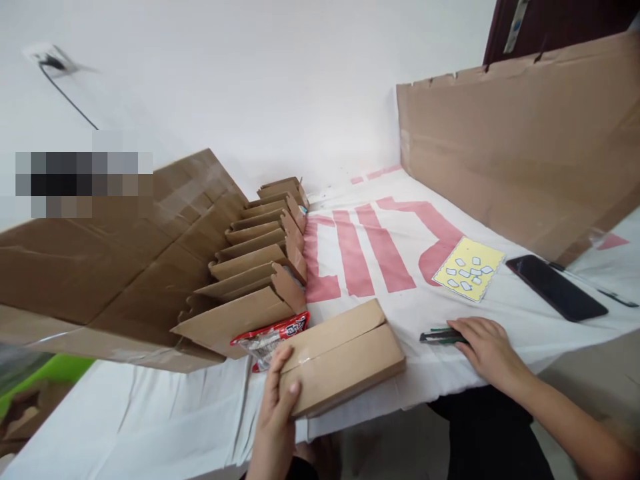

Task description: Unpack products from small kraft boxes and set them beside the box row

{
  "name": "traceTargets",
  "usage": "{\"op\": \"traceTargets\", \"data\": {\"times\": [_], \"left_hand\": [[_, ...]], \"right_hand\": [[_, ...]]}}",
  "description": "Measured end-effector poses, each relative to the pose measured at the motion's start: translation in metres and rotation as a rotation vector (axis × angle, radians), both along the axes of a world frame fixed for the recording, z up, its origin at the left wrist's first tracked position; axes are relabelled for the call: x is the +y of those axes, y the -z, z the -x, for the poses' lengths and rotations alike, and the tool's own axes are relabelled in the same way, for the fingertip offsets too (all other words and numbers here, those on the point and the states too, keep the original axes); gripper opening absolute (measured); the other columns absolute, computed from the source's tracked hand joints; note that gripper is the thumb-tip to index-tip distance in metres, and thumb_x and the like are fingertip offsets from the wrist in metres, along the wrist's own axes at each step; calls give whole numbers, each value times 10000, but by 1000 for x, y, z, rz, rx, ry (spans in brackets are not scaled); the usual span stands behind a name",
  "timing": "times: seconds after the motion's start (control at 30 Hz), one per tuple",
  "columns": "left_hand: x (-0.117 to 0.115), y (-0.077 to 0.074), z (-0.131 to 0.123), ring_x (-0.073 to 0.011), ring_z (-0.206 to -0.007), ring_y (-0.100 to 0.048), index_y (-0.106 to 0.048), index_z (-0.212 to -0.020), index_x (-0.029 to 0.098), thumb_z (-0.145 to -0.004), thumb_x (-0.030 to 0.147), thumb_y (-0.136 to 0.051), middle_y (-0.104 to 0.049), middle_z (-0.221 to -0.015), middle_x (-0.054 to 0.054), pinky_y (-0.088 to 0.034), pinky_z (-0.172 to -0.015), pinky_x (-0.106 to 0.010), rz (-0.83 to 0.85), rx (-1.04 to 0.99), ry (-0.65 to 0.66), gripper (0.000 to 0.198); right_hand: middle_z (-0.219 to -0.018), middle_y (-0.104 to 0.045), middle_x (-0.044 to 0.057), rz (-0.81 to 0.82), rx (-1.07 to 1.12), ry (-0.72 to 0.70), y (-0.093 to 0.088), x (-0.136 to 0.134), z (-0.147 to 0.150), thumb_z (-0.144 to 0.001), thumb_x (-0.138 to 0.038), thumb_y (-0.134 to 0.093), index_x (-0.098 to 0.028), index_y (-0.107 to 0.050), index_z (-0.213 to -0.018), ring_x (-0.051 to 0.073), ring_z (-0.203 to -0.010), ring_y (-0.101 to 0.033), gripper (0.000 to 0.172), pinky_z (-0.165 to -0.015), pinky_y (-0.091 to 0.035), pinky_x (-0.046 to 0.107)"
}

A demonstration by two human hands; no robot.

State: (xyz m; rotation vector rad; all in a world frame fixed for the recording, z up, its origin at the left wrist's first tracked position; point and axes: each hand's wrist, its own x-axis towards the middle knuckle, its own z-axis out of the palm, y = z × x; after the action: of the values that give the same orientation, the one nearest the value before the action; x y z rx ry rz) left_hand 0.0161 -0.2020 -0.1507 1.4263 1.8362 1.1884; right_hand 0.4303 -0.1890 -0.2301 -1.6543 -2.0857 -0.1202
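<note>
A closed, taped cardboard box (345,353) lies near the front edge of the white-covered table (165,413). My left hand (277,407) grips its near left corner, thumb on top. My right hand (487,350) rests on the table to the right, fingers curled over a dark green utility knife (437,335). A red-and-clear snack packet (267,339) sticks out from under the box's left end.
A row of several open, folded cartons (255,267) stands at the left against large flat cardboard sheets (100,267). Another cardboard sheet (520,133) leans at the back right. A yellow card of stickers (469,268) and a black phone (555,287) lie at the right.
</note>
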Motion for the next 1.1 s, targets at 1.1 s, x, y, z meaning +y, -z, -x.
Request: {"op": "traceTargets", "data": {"times": [1.1], "left_hand": [[10, 6, -27, -302, -1466, -211, -451, -1385, 259, -850, 489, -552, -301, -1571, -70, -162, -1195, -483, -264, -452, 250, 591]], "right_hand": [[-954, -699, 65, -658, -470, -733, -216, 44, 186, -935, -96, -463, -147, -686, -1021, 220, -889, -564, 245, -860, -344, 441]]}}
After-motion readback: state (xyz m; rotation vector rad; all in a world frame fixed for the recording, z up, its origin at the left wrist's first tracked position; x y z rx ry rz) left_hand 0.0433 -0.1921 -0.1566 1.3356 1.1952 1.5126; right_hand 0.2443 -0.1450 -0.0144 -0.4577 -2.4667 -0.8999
